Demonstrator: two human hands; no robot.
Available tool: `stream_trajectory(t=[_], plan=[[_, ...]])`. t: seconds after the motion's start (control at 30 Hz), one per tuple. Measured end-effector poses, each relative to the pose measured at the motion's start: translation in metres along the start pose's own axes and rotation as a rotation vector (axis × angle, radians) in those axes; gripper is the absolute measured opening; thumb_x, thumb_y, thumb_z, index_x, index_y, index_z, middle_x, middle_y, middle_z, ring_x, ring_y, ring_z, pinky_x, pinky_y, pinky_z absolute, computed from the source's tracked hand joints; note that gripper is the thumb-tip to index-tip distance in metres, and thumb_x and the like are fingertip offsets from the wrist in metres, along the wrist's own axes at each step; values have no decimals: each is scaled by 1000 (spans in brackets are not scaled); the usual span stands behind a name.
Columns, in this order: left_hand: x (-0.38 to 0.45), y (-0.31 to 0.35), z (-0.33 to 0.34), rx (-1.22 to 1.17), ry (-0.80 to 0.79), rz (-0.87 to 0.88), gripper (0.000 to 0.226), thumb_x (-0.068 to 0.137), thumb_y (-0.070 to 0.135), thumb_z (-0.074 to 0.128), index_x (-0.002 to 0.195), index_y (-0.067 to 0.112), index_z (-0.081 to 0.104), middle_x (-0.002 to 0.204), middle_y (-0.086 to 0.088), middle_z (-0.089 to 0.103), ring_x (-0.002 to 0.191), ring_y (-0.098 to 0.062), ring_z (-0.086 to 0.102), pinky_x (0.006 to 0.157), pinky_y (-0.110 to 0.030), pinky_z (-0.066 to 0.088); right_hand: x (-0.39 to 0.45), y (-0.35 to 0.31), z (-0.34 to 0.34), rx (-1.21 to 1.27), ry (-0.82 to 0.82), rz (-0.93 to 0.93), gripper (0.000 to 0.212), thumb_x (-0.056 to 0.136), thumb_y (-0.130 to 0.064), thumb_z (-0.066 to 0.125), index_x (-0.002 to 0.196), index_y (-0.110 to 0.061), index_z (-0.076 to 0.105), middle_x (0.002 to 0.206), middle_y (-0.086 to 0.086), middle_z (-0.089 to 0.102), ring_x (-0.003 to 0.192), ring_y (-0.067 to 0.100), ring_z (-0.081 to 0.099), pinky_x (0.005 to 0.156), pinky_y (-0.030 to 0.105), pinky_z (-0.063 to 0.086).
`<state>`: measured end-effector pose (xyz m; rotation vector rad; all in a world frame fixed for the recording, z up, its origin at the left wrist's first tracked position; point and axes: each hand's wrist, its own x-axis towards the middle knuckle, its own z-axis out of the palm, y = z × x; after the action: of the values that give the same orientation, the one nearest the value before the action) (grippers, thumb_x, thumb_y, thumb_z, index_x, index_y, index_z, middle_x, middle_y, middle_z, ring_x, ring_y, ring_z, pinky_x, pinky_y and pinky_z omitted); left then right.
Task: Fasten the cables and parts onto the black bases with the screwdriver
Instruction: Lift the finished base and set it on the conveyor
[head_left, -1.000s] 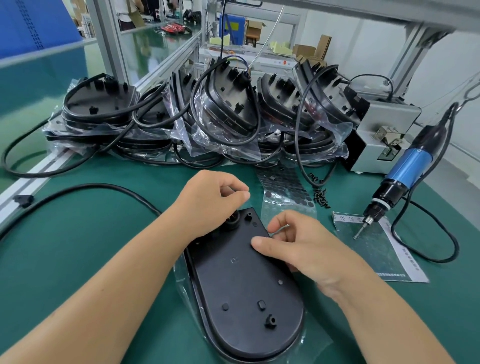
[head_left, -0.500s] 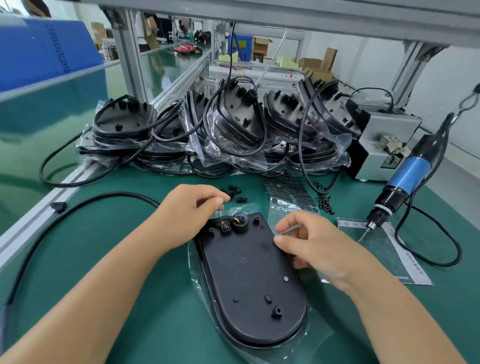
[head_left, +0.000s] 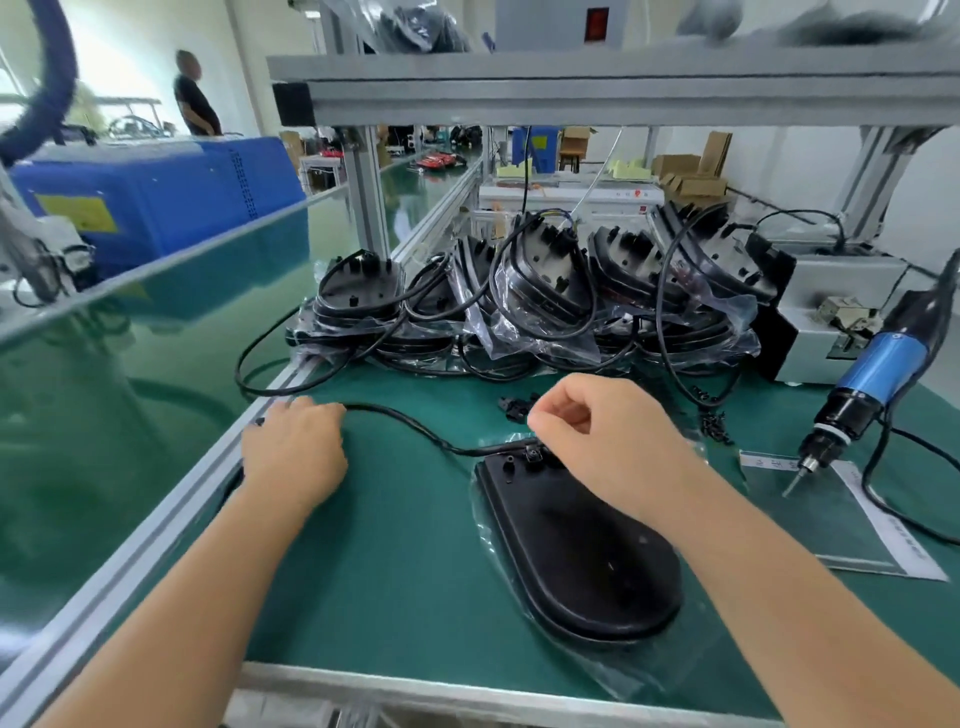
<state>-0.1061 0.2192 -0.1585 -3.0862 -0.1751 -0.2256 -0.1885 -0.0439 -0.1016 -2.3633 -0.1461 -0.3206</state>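
Your left hand (head_left: 293, 452) slid off the black base (head_left: 576, 540) onto its cable (head_left: 410, 423), fingers curled; right hand (head_left: 605, 441) pinches something tiny there, so screwing's next.

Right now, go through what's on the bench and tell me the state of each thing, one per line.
Left hand: palm down on the black cable, away from the base.
Right hand: fingers pinched together above the base's far end; anything held is too small to tell.
Black base: lying flat on clear plastic, cable running from its far end.
Electric screwdriver: hanging tip down, untouched.
Stacked bases: piled in bags at the back.
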Motion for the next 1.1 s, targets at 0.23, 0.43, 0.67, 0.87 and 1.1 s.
stream_trajectory(t=[0.23, 0.43, 0.67, 0.87, 1.1], plan=[[-2, -27, 5, -33, 42, -102, 36, 83, 3, 44, 113, 18, 57, 115, -7, 54, 108, -30, 52, 80, -39, 44, 2, -26, 23, 3, -44, -44, 11, 89, -31, 58, 81, -28, 64, 80, -14, 65, 81, 2, 59, 78, 27, 51], [-3, -17, -22, -393, -110, -132, 25, 91, 12, 48, 67, 4, 50, 69, -10, 52, 70, -28, 50, 61, -28, 38, -4, -28, 34, 9, -107, -54, 17, 90, -30, 57, 79, -22, 69, 75, -11, 68, 71, 2, 61, 76, 26, 51], [-32, 26, -85, -1653, -260, -184, 12, 97, 3, 50, 109, 4, 51, 54, -12, 61, 28, -6, 41, 29, -11, 28, -18, -46, 48, 149, -321, -135, 37, 85, -53, 64, 68, -21, 65, 49, -10, 49, 47, 1, 42, 52, 18, 33], [-38, 42, -90, -1621, -230, -95, 15, 100, 19, 48, 109, 8, 54, 57, -12, 65, 39, -16, 58, 34, -18, 39, -10, -48, -5, -107, -197, -141, 31, 87, -39, 65, 68, -13, 64, 47, -6, 47, 44, 5, 38, 52, 26, 35], [-34, 43, -80, -923, -261, -49, 60, 92, 68, 23, 118, 25, 56, 60, -3, 72, 40, -15, 61, 54, -25, 38, -6, -40, -53, -502, 109, -227, 18, 92, -40, 57, 84, -28, 68, 67, -13, 61, 71, 9, 58, 60, 25, 43]])
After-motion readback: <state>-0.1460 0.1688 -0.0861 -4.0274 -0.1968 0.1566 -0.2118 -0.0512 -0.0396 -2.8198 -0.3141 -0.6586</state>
